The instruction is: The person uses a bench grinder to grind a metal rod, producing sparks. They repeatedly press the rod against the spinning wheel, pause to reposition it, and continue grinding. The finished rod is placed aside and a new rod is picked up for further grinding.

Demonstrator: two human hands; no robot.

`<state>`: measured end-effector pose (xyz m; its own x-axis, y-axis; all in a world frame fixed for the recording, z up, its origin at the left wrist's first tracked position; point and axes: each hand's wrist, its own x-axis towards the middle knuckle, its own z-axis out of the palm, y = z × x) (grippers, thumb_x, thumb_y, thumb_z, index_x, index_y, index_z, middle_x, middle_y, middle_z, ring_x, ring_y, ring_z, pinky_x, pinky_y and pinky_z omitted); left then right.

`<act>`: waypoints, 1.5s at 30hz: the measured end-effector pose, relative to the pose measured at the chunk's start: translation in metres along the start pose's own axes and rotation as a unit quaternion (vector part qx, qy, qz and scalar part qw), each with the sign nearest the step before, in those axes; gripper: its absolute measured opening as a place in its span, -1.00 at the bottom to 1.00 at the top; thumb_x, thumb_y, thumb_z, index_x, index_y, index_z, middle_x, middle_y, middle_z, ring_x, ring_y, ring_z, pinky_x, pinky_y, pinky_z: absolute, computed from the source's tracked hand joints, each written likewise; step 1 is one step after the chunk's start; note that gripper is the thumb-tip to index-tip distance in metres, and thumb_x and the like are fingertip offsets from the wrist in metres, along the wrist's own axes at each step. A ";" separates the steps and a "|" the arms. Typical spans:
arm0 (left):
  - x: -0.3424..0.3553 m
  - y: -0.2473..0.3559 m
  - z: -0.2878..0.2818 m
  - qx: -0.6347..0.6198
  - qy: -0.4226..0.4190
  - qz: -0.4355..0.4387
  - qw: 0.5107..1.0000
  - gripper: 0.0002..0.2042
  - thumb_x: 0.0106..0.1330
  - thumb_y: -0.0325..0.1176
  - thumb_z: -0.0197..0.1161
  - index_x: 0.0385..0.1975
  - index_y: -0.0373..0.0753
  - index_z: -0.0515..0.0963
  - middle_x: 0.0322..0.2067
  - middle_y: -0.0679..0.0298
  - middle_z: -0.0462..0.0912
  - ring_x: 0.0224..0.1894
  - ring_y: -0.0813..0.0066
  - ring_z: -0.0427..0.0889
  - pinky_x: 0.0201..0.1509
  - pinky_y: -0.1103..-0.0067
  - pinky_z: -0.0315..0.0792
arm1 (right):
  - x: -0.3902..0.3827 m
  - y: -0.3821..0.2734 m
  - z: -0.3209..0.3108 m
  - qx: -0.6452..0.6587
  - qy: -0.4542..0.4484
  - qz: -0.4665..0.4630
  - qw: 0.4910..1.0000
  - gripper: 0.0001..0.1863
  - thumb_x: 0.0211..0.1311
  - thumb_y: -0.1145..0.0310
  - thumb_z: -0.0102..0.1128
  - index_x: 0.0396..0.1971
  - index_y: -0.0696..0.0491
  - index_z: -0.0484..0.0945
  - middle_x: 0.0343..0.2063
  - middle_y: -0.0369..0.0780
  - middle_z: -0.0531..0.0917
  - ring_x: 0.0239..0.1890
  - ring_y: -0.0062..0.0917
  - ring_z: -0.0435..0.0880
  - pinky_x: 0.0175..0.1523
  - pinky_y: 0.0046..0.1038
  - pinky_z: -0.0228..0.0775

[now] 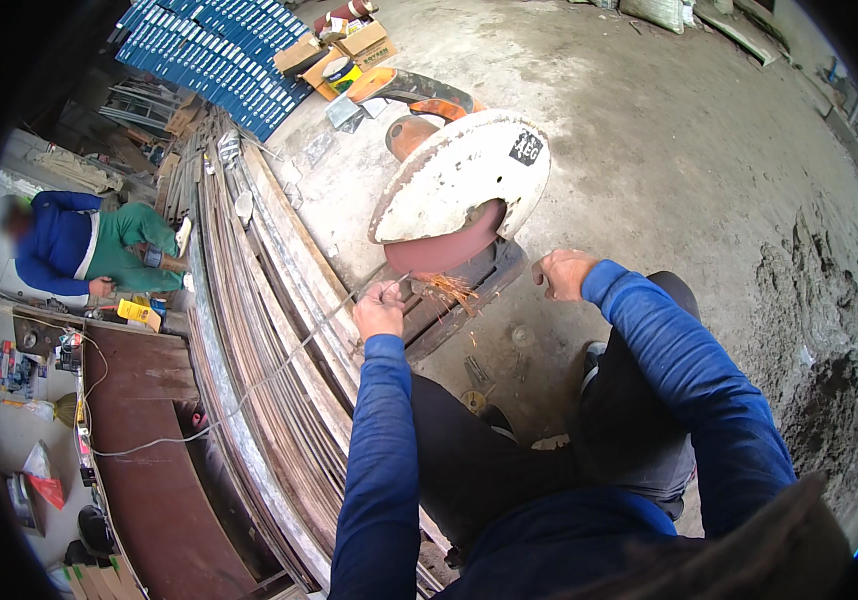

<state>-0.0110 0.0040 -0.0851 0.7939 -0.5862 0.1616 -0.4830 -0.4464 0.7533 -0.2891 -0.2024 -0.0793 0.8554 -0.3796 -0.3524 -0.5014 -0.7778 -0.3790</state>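
Observation:
My left hand (380,308) pinches a thin, long, grey wire or rod (284,362) near its tip, beside the reddish abrasive disc (446,246) of a cut-off saw. Orange sparks (448,289) spray from the disc's lower edge, just right of my fingers. A worn white guard (457,180) covers most of the disc. Under it lies the saw's dark metal base (489,287). My right hand (563,274) is closed, fingers curled, just right of the base. Whether it holds anything is hidden.
Long metal bars (254,290) lie stacked at my left, beside a brown metal surface (149,420). Another person (99,245) in blue and green sits beyond. Blue stacked pieces (219,60), cardboard boxes (364,42) and a yellow-black tin (341,74) stand farther off.

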 end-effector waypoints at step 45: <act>-0.008 0.000 -0.003 -0.105 -0.045 -0.073 0.991 -0.83 0.36 -0.39 0.21 -0.23 -0.36 0.64 -0.53 0.15 0.68 -0.56 0.43 0.68 -0.50 0.57 0.51 | -0.004 -0.003 -0.002 -0.003 -0.010 0.013 1.000 -0.63 -0.05 0.35 0.33 -0.14 0.00 0.66 -0.23 -0.10 0.71 -0.08 -0.21 0.67 0.02 -0.28 0.52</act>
<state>-0.0163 0.0114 -0.0845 0.8090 -0.5878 -0.0094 -0.2706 -0.3865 0.8817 -0.2905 -0.1999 -0.0754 0.8396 -0.3886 -0.3795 -0.5217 -0.7716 -0.3641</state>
